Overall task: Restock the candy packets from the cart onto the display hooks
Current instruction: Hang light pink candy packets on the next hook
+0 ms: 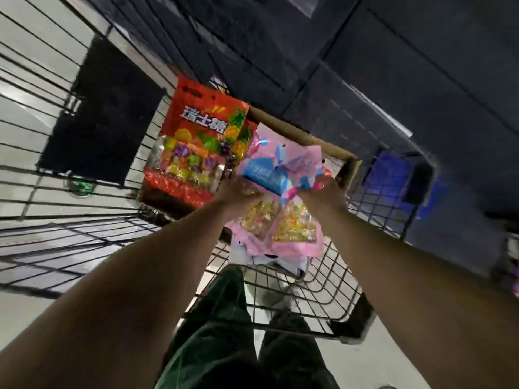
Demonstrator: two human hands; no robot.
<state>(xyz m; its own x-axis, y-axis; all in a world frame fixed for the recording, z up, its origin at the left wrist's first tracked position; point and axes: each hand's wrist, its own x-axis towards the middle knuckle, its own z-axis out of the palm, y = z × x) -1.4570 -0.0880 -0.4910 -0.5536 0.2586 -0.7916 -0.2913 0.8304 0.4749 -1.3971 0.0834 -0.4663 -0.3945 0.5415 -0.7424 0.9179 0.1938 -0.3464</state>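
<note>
Between our two hands hangs a bunch of pink packets (276,220), over the wire cart (303,299). Our left hand (234,192) grasps the bunch at its left side, fingers curled into the wrapping; the fingertips are buried in the packets and blurred, so we cannot tell how many packets they take. Our right hand (327,192) grasps the right side of the same bunch, its fingers wrapped round a crumpled pink and blue edge. Beyond our fingertips the packets' tops fan out, pink with a blue panel. Back from the fingers, toward our wrists, their clear windows show yellow sweets, and the lower edges droop between our forearms. Just left of our left fingers a large red packet (199,144) with fruit pictures and white lettering stands tilted in the cart, touching or nearly touching the pink bunch; we cannot tell which. Past our right fingers a brown box rim (309,136) shows, also in the cart. Below the bunch, under our wrists, something white (264,259) lies on the cart's mesh; we cannot tell what it is. Our legs in dark green trousers (219,327) stand at the cart's near edge. Far left of our hands a dark panel (104,113) lies against the wire side.
</note>
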